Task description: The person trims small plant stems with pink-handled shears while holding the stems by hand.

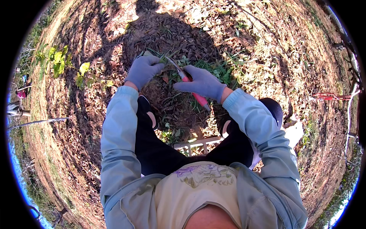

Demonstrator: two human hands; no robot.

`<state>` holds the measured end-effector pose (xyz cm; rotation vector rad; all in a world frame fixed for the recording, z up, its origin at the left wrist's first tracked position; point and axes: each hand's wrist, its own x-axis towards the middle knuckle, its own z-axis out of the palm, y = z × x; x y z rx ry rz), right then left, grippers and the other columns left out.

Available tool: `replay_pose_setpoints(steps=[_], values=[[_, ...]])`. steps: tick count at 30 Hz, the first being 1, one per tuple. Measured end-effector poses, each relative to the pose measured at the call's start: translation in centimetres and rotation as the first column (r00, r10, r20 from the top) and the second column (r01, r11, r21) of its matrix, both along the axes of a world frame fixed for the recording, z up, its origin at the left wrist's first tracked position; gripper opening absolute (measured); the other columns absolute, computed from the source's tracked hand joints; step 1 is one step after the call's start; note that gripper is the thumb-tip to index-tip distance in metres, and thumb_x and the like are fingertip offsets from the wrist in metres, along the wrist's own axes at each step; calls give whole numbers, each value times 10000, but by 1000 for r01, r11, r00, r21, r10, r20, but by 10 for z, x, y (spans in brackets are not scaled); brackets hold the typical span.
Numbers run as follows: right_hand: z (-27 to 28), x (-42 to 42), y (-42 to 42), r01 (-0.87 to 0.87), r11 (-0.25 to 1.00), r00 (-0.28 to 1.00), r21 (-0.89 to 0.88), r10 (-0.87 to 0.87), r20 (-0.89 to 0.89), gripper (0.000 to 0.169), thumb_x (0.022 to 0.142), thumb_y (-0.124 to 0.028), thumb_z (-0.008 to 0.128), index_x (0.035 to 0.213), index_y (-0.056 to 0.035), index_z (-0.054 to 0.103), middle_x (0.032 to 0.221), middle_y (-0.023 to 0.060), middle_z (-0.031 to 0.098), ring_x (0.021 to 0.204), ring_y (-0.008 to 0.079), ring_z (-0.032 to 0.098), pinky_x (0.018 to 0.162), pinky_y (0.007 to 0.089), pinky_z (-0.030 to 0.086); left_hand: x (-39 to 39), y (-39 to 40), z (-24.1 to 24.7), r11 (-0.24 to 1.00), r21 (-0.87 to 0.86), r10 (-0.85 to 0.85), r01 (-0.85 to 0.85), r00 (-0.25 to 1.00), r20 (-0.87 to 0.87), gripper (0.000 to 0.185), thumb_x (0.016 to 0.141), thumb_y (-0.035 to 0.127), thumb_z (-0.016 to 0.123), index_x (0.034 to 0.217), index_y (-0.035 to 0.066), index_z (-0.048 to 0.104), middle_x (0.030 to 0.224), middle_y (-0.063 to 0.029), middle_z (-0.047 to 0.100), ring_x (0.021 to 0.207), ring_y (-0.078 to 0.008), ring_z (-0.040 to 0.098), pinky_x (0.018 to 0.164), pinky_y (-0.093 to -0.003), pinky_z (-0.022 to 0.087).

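My left hand (145,70), in a grey-purple glove, is closed around some thin green plant stems (165,59) just above the ground. To its right, my right hand (200,83), gloved alike, grips a tool with a pink-red handle (200,99) and a narrow metal blade (175,65). The blade points up and left toward the stems by my left hand; the exact kind of tool cannot be told. Low green weeds (220,70) grow under and beyond my right hand, among dry brown leaves (171,103).
Behind the weeds, between my feet and body, lies a light slatted frame (197,143). A yellow-green leafy branch (58,60) stands at left. A red strap or ribbon (328,96) is tied to a pale branch at right. Dry leaves cover the ground around.
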<state>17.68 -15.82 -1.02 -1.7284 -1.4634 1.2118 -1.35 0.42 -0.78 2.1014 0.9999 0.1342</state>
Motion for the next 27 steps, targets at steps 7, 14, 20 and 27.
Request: replay_pose_setpoints(steps=[7, 14, 20, 27], values=[[-1, -3, 0, 14, 997, 1000, 76, -15, 15, 575, 755, -495, 768, 1005, -9, 588, 811, 71, 589, 736, 166, 549, 704, 337, 469, 6, -9, 5, 994, 72, -81, 84, 996, -45, 292, 847, 287, 682, 1050, 84, 734, 907, -119, 724, 834, -275, 681, 786, -366, 505], [-1, 0, 1, 63, 990, 989, 125, -79, 126, 506, 743, -465, 790, 827, -16, 571, 684, 41, 532, 641, 147, 510, 624, 336, 451, 13, -11, 9, 996, 48, -76, 80, 994, -74, 279, 848, 298, 673, 1018, 85, 736, 898, -137, 718, 835, -303, 675, 772, -384, 503], [-12, 5, 5, 232, 965, 956, 120, -203, -210, 455, 789, -402, 774, 951, -13, 603, 813, 64, 617, 723, 149, 598, 673, 307, 491, 3, 2, -10, 998, 69, 3, -8, 997, 74, 327, 853, 294, 717, 1032, 21, 722, 837, -136, 714, 735, -224, 671, 691, -356, 513], [-1, 3, 2, 208, 978, 855, 37, -163, -492, 393, 832, -285, 765, 1064, -15, 600, 879, 34, 619, 773, 107, 605, 702, 276, 509, 14, -8, 8, 862, -432, 400, -265, 880, 258, 288, 878, 249, 741, 977, -19, 713, 764, -41, 683, 530, -101, 597, 489, -246, 461]])
